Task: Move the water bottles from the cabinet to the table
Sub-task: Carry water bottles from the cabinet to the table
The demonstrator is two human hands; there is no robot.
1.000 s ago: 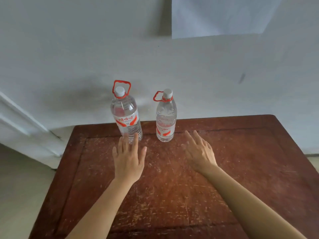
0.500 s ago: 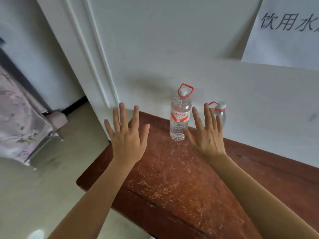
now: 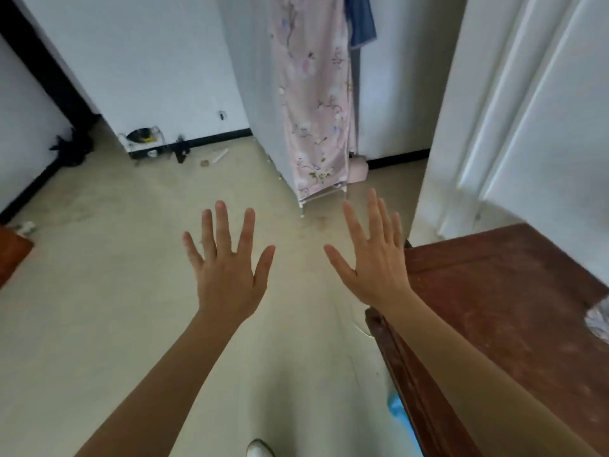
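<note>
Grips (image 3: 227,278) (image 3: 375,268) splayed, beige floor (image 3: 115,291), scuffed table (image 3: 510,308)

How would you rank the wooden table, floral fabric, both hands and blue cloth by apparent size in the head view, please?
1. wooden table
2. floral fabric
3. left hand and right hand, about alike; nearness to the camera enlarges them
4. blue cloth, cropped at the top

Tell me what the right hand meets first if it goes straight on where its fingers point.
Likely the hanging pink floral cloth ahead of the right hand; only bare floor shows between them. Depth is unclear.
</note>
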